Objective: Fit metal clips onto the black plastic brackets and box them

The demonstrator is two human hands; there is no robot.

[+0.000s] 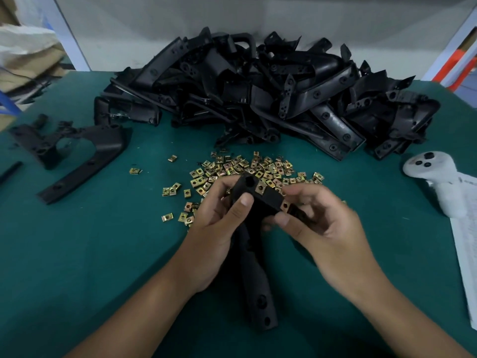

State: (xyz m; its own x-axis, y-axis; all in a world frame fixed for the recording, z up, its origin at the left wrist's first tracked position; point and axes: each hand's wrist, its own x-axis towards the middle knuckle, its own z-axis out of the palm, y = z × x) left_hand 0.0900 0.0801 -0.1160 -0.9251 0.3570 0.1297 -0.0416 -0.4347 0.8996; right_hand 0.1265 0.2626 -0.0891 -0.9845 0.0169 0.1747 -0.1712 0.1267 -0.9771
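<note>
I hold one black plastic bracket above the green table, its long arm pointing toward me. My left hand grips its upper part, thumb on the near face. One brass-coloured metal clip sits on the bracket's top edge. My right hand pinches the bracket's right end, where a second clip sits by the thumb. Several loose clips lie scattered just beyond my hands. A big heap of black brackets fills the back of the table.
A single bracket lies at the left on the green table. A white controller and a printed sheet lie at the right edge. Cardboard and a white bag stand off the table's left.
</note>
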